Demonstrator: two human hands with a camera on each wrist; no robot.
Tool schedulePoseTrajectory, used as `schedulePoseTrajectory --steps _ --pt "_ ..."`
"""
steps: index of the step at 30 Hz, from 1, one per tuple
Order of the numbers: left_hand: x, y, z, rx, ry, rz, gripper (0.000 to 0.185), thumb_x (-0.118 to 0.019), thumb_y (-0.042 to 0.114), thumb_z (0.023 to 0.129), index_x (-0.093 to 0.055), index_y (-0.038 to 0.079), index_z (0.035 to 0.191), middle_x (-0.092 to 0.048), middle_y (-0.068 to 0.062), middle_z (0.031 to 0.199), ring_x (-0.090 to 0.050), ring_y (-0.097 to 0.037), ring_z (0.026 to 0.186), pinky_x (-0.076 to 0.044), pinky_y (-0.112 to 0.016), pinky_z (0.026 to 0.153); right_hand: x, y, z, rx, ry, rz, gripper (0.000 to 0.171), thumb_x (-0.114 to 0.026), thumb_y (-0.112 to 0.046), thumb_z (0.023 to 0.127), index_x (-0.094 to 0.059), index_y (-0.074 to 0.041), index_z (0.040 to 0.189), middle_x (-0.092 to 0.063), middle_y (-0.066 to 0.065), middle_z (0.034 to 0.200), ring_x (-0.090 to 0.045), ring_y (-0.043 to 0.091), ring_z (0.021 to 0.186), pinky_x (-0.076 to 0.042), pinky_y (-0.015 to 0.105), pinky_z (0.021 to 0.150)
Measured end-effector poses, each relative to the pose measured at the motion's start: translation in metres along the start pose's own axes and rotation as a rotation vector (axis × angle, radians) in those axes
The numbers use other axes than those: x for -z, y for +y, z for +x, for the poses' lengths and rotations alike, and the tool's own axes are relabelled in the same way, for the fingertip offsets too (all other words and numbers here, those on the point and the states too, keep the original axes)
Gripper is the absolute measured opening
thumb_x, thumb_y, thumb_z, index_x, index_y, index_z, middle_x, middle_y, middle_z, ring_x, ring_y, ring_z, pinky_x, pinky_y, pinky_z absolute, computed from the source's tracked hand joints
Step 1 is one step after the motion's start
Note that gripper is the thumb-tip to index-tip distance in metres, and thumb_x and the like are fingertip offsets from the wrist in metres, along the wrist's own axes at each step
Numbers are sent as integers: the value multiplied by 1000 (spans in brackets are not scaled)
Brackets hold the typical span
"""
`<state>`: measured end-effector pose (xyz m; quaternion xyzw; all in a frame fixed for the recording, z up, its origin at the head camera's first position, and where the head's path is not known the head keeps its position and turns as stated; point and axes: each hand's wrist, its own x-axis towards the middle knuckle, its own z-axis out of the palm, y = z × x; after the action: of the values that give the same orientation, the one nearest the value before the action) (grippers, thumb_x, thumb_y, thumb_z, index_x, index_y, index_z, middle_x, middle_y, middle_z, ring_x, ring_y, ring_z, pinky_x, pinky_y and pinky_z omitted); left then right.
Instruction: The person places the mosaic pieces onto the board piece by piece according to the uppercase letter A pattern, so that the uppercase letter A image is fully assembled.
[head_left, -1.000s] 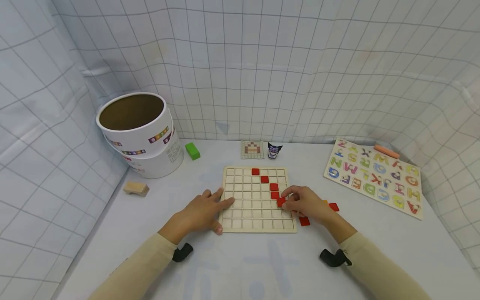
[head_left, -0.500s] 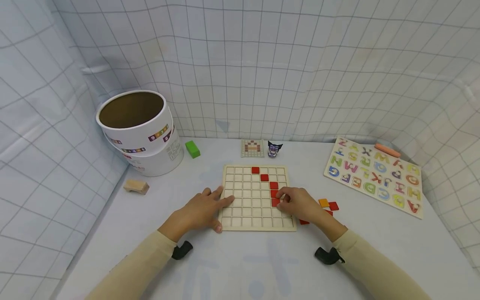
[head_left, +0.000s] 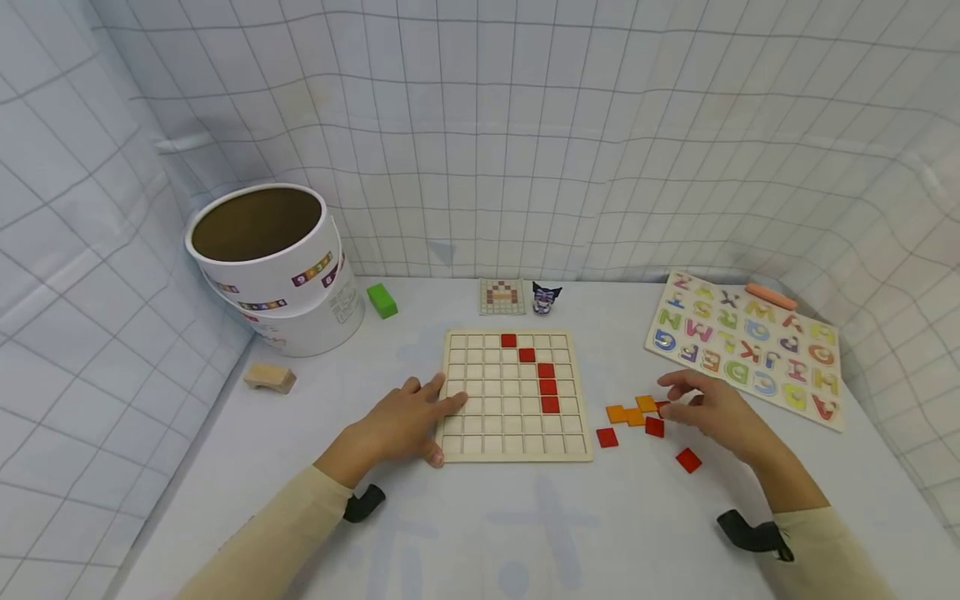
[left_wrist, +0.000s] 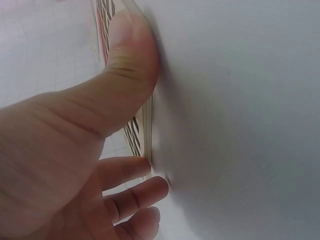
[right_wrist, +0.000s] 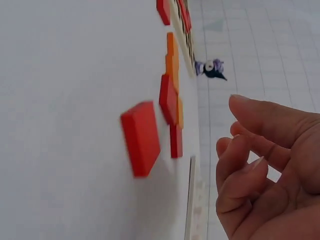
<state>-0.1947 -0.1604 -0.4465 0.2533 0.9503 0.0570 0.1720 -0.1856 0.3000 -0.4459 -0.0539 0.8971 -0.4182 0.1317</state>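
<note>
A wooden grid board lies in front of me with several red tiles set in a slanting line. My left hand rests flat on the board's left edge, thumb against the rim. My right hand hovers right of the board over loose tiles, fingers loosely curled and holding nothing. Below it lie orange tiles and red tiles. The right wrist view shows a red tile close to the hand.
A white round tub stands at the back left, with a green block and a wooden piece near it. A pattern card and a small figurine sit behind the board. An alphabet puzzle lies at the right.
My right hand left a fifth red tile in the board and moved right, over the loose tiles. The left hand stayed on the board's edge.
</note>
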Motion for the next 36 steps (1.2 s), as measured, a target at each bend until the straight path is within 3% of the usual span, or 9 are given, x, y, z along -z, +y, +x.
schedulePoseTrajectory --steps 4,9,19,28,36 --pt "0 1 -1 3 -2 4 97 -86 45 73 -41 27 158 -27 -21 165 -42 -40 132 -42 -52 104 9 21 -7 -58 -40 -48 51 -73 -26 95 -57 -10 140 -57 13 120 -55 27 95 -51 31 69" --pt "0 1 -1 3 -4 13 98 -85 46 73 -40 28 158 -27 -20 166 -42 -39 132 -41 -52 104 5 31 -3 -71 -52 -109 50 -74 -26 93 -59 -12 139 -57 10 115 -52 27 99 -50 32 73" --pt "0 1 -3 1 -4 26 98 -85 48 73 -39 28 158 -27 -19 166 -43 -36 130 -42 -50 103 -1 30 3 -36 -37 -129 39 -74 -18 94 -64 -8 130 -55 7 98 -52 24 93 -48 26 69" --pt "2 0 -5 8 -6 21 97 -85 47 74 -40 28 158 -26 -20 166 -43 -38 129 -42 -51 103 -2 30 9 6 -5 -245 26 -72 -19 94 -67 -9 118 -58 2 93 -54 21 88 -49 26 67" --pt "0 0 -3 -7 4 10 98 -85 47 73 -41 27 158 -26 -21 165 -43 -40 131 -41 -53 104 1 32 10 -71 19 -120 26 -71 -21 96 -59 -5 113 -58 9 98 -55 23 86 -51 27 65"
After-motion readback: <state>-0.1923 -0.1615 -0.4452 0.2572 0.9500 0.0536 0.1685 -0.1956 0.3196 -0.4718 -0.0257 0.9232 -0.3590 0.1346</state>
